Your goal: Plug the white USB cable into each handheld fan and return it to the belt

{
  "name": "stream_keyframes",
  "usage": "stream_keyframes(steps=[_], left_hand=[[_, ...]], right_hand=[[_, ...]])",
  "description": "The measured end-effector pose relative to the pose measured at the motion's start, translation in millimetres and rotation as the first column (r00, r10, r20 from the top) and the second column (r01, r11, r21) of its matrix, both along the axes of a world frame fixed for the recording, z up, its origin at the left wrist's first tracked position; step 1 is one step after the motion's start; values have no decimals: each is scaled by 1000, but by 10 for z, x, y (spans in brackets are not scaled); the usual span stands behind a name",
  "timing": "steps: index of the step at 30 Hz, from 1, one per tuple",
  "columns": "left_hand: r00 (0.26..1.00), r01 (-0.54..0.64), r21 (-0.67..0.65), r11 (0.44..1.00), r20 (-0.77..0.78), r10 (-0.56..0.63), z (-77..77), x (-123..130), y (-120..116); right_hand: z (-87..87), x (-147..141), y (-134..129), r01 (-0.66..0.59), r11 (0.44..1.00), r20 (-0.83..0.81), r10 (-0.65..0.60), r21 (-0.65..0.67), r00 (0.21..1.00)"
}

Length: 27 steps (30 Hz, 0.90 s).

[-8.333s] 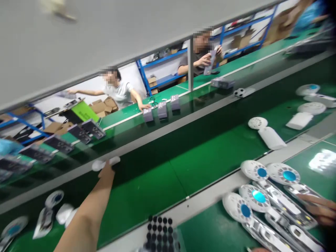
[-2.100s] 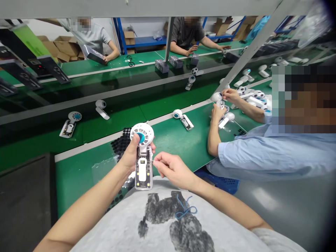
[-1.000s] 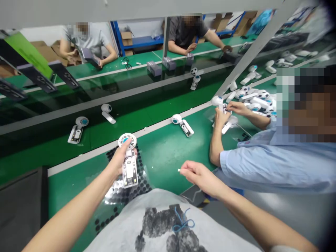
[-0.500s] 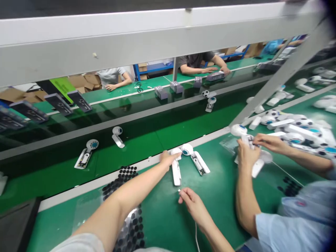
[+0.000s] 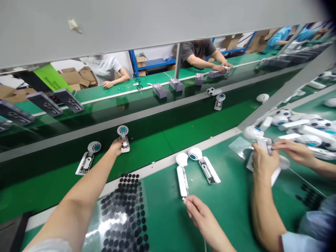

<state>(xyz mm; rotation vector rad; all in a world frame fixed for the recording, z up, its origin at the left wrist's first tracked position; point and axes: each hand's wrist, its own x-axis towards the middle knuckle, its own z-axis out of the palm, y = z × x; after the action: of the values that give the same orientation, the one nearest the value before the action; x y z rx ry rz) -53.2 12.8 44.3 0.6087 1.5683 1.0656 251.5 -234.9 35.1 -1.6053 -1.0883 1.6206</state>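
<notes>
On the green conveyor, my left hand [image 5: 116, 147] has its fingers closed on the lower part of a white device with a round blue-dotted head [image 5: 123, 131]. My right hand [image 5: 197, 210] pinches the small tip of a white cable [image 5: 184, 199] just below a white device [image 5: 182, 180] lying on the green bench. Beside that one lies a second device [image 5: 210, 170] with its long body open. Another open device [image 5: 85, 163] rests on the conveyor, left of my left hand.
A sheet of black round pads [image 5: 126, 213] lies at the front. To the right, a co-worker's hands [image 5: 265, 157] hold a white device near a pile of white parts [image 5: 309, 131]. Boxes [image 5: 159, 90] stand across the conveyor, and a grey beam [image 5: 157, 28] crosses above.
My left hand has left the device on the bench, reached left over the conveyor and taken hold of another one. My right hand still pinches the cable. The view has shifted somewhat.
</notes>
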Motion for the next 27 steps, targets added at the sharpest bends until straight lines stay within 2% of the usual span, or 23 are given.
stream_keyframes(steps=[2,4,8,10,13,16,20,23,27], left_hand=[[989,63,-23,998,137,-59,69,111,-270],[962,129,-10,992,242,-122,200,268,-631],[860,228,8,974,468,-205,503,621,-1435],[857,251,18,968,461,-231,622,764,-1781],[911,264,124,957,295,-290,767,899,-2167],[912,331,214,919,179,-370,902,964,-2406],[907,381,244,892,90,-412,1027,1014,-2586],[884,445,211,870,48,-464,1044,1024,-2672],[816,566,172,806,25,-578,1033,1010,-2753]], right_hand=[[195,-64,0,-34,999,-12,34,26,999],[402,-149,0,-82,993,3,82,80,997],[763,-356,-55,-177,960,68,166,215,984],[895,-453,-121,-206,943,81,191,262,978],[1036,-554,-248,-230,924,95,211,306,973],[1128,-591,-378,-238,911,123,208,338,970],[1207,-578,-528,-255,900,137,220,353,966],[1224,-556,-597,-311,885,211,250,346,945],[1176,-544,-615,-421,861,298,337,286,893]])
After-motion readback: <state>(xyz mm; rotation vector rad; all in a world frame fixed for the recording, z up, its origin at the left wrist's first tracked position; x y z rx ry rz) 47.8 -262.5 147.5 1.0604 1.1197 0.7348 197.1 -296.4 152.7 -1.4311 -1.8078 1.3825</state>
